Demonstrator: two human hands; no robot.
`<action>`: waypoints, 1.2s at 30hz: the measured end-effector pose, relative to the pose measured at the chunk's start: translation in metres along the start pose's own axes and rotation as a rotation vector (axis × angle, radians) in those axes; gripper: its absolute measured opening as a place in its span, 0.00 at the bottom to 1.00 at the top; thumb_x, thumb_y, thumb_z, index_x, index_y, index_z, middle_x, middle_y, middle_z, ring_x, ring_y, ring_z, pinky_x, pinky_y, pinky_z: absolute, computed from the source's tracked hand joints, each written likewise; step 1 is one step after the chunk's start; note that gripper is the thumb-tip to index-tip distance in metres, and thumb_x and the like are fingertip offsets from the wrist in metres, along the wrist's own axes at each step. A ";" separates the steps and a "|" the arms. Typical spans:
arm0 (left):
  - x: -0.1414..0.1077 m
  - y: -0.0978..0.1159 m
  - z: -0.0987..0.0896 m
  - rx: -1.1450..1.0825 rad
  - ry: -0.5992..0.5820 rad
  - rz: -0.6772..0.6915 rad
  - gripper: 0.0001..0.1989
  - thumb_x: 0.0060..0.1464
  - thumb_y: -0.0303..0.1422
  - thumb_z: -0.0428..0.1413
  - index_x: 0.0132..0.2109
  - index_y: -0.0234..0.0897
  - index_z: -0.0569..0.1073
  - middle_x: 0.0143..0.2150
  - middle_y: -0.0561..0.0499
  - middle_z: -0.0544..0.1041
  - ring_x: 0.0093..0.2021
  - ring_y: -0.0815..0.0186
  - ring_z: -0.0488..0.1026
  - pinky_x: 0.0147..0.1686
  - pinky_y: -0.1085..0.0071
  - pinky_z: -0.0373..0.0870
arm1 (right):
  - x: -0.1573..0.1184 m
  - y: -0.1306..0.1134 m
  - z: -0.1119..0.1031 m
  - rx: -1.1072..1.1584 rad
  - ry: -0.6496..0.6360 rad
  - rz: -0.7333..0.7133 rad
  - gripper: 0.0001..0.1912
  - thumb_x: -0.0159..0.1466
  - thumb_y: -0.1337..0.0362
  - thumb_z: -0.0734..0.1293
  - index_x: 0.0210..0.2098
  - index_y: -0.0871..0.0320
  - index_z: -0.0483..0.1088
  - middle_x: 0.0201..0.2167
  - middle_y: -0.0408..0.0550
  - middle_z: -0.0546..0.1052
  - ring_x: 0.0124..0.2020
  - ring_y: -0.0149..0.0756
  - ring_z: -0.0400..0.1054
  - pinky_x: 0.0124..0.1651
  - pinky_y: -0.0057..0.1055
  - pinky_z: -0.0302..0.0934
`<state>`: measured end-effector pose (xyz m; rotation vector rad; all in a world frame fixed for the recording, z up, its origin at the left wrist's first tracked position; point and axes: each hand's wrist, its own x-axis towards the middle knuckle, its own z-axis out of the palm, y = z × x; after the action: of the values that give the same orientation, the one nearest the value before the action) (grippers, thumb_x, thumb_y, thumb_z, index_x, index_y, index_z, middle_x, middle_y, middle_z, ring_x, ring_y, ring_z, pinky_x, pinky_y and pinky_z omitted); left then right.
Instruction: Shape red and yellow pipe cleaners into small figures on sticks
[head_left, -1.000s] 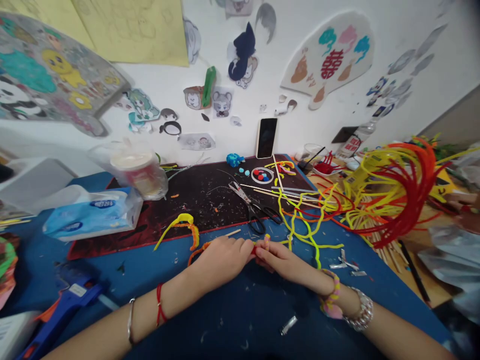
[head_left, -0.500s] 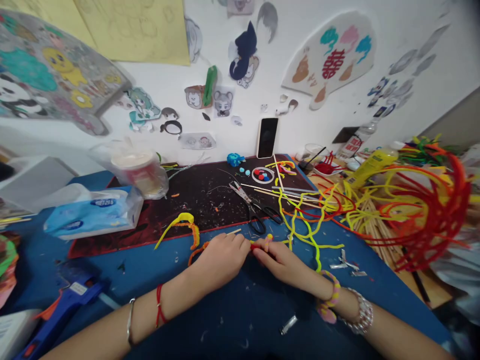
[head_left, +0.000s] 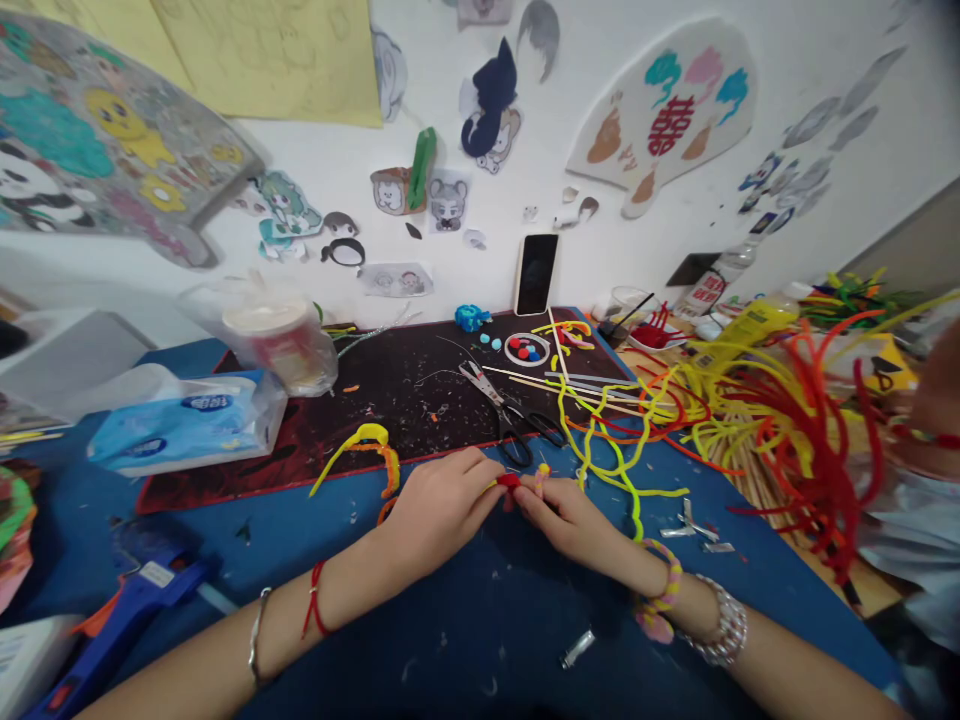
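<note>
In front of me, between my two hands, is a short red pipe cleaner (head_left: pixel 508 481) with a bit of yellow beside it. My left hand (head_left: pixel 442 505) is closed, its fingertips pinching the yellow and red end. From the other side my right hand (head_left: pixel 559 515) pinches the red piece between thumb and forefinger. A pink and yellow ring (head_left: pixel 541 475) sits on a right-hand finger. Close to my left hand lies a bent yellow and orange pipe cleaner (head_left: pixel 367 435), its lower part hidden by the hand. Black-handled scissors (head_left: pixel 499 400) rest just beyond.
Green-yellow pipe cleaners (head_left: pixel 630 480) sprawl to the right, near a red and orange bundle (head_left: pixel 832 430) and another person's arm (head_left: pixel 934 400). At left are a blue glue gun (head_left: pixel 142 600), a tissue pack (head_left: pixel 187 420) and a bagged cup (head_left: pixel 274 335). A phone (head_left: pixel 536 275) leans on the wall.
My fingers have parted slightly, so more of the red piece shows. The light stick by my left hand is out of sight. At right, the red and orange bundle has dropped and spread.
</note>
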<state>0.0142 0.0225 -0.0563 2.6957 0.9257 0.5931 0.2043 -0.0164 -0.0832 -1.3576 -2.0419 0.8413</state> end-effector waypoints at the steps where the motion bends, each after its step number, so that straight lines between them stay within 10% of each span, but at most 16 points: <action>1: 0.000 0.000 -0.001 -0.075 0.001 -0.010 0.08 0.59 0.31 0.46 0.41 0.37 0.69 0.37 0.51 0.72 0.37 0.68 0.69 0.37 0.73 0.66 | 0.000 0.000 0.000 0.000 -0.001 -0.004 0.18 0.66 0.58 0.53 0.28 0.60 0.68 0.20 0.41 0.67 0.22 0.28 0.58 0.30 0.27 0.54; 10: 0.000 0.002 0.000 -0.208 -0.092 -0.061 0.06 0.59 0.30 0.46 0.38 0.35 0.66 0.36 0.51 0.70 0.36 0.67 0.67 0.37 0.71 0.66 | 0.001 0.001 0.003 0.097 0.076 -0.067 0.08 0.63 0.63 0.60 0.39 0.57 0.67 0.39 0.48 0.74 0.39 0.35 0.67 0.43 0.32 0.59; 36: -0.002 0.010 0.004 -0.386 -0.118 -0.024 0.04 0.52 0.24 0.49 0.35 0.35 0.65 0.33 0.52 0.69 0.31 0.70 0.65 0.31 0.75 0.63 | -0.001 -0.005 0.004 0.080 0.073 -0.130 0.05 0.54 0.72 0.61 0.28 0.57 0.63 0.26 0.42 0.68 0.28 0.30 0.62 0.35 0.28 0.57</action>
<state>0.0198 0.0127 -0.0568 2.3432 0.7265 0.5380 0.1991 -0.0195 -0.0822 -1.1812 -1.9944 0.7959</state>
